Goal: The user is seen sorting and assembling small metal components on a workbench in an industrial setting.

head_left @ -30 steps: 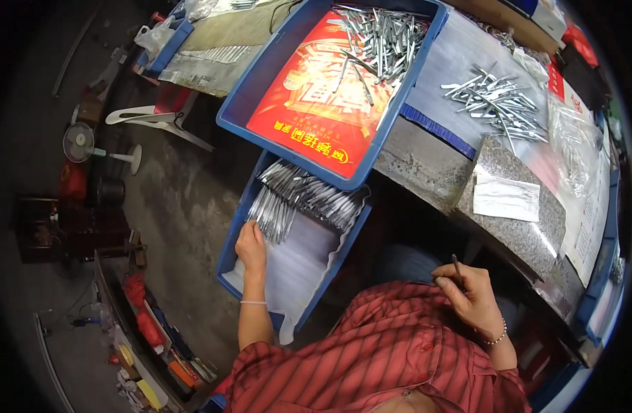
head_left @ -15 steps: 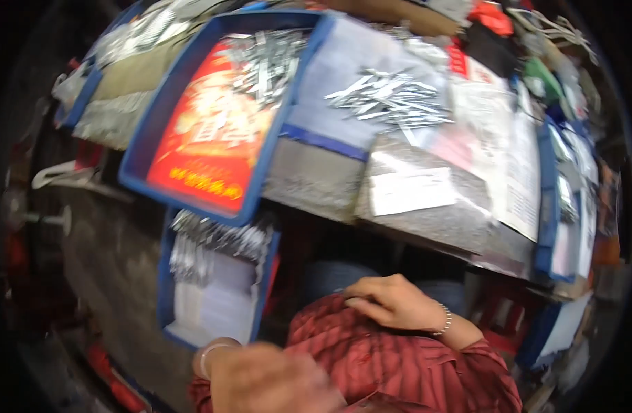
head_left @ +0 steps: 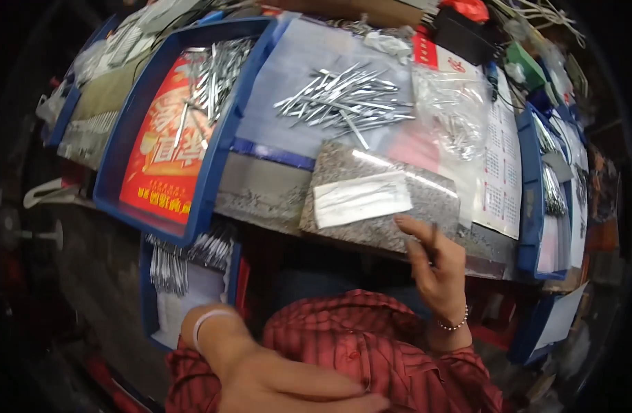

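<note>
Head view shows the right hand (head_left: 436, 265) raised at the tabletop (head_left: 261, 189) edge, pinching a thin dark pin-like piece (head_left: 433, 237) between fingers; the grip is clenched on it. It looks light, stiff and slippery, best pinched mid-shaft. Just above the grip lies a speckled stone slab (head_left: 371, 175) with a white strip (head_left: 361, 198). The left hand (head_left: 295, 385) lies flat and released on the striped red shirt (head_left: 371, 344). Half a second earlier the right hand rested lower, on the lap.
</note>
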Demonstrator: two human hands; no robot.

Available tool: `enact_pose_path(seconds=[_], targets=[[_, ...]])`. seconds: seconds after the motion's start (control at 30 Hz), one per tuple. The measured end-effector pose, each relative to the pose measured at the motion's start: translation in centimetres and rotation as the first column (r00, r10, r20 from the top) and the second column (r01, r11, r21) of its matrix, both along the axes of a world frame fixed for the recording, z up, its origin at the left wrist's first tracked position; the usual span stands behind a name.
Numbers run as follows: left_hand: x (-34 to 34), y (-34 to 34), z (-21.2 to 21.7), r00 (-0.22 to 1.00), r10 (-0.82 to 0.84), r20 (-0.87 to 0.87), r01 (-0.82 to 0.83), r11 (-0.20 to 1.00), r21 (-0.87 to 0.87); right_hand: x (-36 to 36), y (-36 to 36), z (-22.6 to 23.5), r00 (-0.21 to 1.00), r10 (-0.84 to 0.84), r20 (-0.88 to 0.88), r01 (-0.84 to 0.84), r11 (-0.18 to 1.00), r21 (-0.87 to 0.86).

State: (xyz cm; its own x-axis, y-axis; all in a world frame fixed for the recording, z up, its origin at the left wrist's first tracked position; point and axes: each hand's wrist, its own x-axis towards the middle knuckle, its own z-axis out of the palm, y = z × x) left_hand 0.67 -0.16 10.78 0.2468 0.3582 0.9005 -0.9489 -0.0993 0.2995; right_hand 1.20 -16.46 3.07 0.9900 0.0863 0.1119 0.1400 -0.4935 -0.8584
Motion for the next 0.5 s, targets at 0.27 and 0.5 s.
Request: enact_pose_path(seconds=[0.27,0.5], targets=[[3.1,6.1,-11.3,0.78,0.435,-0.45,0.352,0.291,0.89,1.6,-0.8,-0.6,0.993,0.117,0.013,-0.11,0.96,-0.259],[3.5,5.6,-12.7,0.844,0.404,-0.354,0.238,0.31,0.921,0.4,-1.0,0.2,0.998,0.002,-0.067,-0.014,0.984,-0.178]])
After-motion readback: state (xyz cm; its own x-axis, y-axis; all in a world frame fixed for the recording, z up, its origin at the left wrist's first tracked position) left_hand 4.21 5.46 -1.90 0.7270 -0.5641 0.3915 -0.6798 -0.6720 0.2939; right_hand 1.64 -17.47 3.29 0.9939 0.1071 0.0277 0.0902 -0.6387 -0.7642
